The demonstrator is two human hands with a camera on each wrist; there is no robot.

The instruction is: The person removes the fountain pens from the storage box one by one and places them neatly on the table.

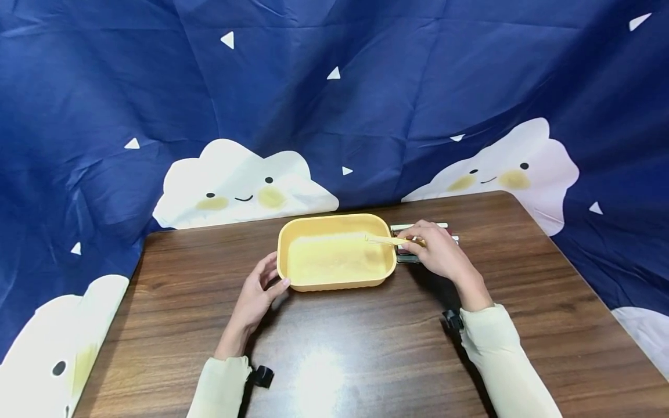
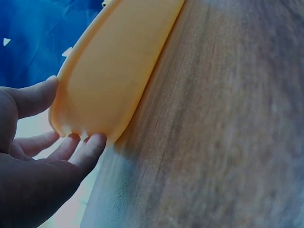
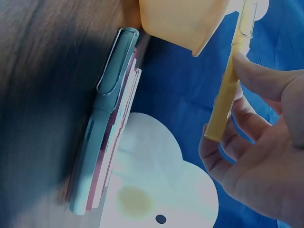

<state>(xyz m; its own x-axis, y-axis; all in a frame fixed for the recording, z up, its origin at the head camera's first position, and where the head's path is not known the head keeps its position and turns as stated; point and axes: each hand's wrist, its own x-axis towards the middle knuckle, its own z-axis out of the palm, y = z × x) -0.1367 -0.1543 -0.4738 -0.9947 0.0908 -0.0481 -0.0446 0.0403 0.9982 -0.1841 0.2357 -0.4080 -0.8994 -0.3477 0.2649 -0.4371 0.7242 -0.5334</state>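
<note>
A yellow plastic box [image 1: 334, 278] with rounded corners and an open top lies on the table. My left hand [image 1: 259, 290] holds its left end, the thumb at the near corner and the fingers against the end wall [image 2: 90, 114]. My right hand [image 1: 441, 252] pinches a yellow pen [image 3: 228, 90] with a wire clip between thumb and fingers. The pen's clip end reaches over the box's right rim, above its inside. Below the right hand, a green pen [image 3: 102, 118] lies alongside several other pens, reddish and white, beside the box's right end.
The brown wooden table [image 1: 334, 331] carries a bright glare near its front. Behind it hangs a dark blue cloth [image 1: 366, 104] with white clouds and small triangles. A black strap [image 1: 262, 376] sits at the left wrist, another [image 1: 452, 320] at the right.
</note>
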